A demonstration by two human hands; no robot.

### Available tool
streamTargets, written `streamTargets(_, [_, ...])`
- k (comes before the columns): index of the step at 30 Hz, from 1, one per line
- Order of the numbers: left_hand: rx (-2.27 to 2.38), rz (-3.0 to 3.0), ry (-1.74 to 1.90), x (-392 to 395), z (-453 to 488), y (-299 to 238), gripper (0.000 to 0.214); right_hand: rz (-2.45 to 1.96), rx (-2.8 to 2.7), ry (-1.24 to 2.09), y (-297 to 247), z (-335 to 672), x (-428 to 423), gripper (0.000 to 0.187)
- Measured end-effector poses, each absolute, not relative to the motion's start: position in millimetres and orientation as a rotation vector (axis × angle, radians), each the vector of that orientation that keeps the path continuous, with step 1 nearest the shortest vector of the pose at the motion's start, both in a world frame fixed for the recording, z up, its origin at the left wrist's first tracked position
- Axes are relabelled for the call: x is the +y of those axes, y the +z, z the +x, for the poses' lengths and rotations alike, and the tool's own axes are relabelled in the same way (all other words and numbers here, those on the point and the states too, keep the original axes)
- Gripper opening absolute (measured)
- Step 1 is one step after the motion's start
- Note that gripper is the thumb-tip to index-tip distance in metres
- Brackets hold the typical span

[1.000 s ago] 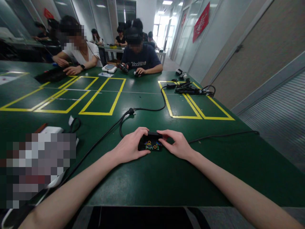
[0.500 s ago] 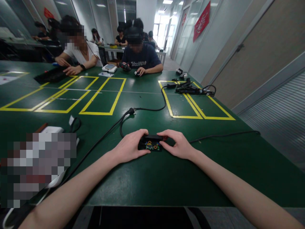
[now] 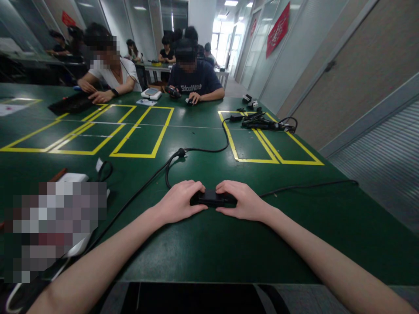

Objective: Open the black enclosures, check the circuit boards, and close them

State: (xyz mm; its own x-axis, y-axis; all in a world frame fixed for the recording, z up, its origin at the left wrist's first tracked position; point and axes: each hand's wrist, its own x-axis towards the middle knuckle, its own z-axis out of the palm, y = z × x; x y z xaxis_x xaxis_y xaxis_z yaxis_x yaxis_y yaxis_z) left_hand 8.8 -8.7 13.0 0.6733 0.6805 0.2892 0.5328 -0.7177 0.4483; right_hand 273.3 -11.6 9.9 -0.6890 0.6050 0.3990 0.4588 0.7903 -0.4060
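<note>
A black power adapter case [image 3: 214,198] lies on the green table between my hands, its cover down over the circuit board, which is hidden. My left hand [image 3: 180,199] grips its left end, thumb along the near edge and fingers over the far side. Around the right end, my right hand [image 3: 245,200] holds it the same way. Black cables [image 3: 168,168] run close to both hands, one behind the left wrist and another out to the right.
A plug on a black cable [image 3: 181,152] lies ahead. A heap of black adapters and cables [image 3: 258,121] sits at the far right, near yellow tape rectangles [image 3: 258,160]. To my left is a blurred-out item [image 3: 55,226]. Two people [image 3: 196,78] work across the table.
The black cover, which stood raised with the circuit board showing, is now down over the board. My right hand has come around the case's right end.
</note>
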Motion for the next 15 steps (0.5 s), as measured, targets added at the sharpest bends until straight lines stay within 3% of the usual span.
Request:
streamTargets(6, [0.93,2.567,0.62,-11.0,11.0,13.5,0.021,-0.762,-2.468,0.276,11.7,271.3,-13.4,0.021])
streamTargets(15, [1.02,2.712,0.483,-14.5,22.1,16.8,0.04,-0.859,-2.511,0.293,14.4,269.1,-17.4,0.016])
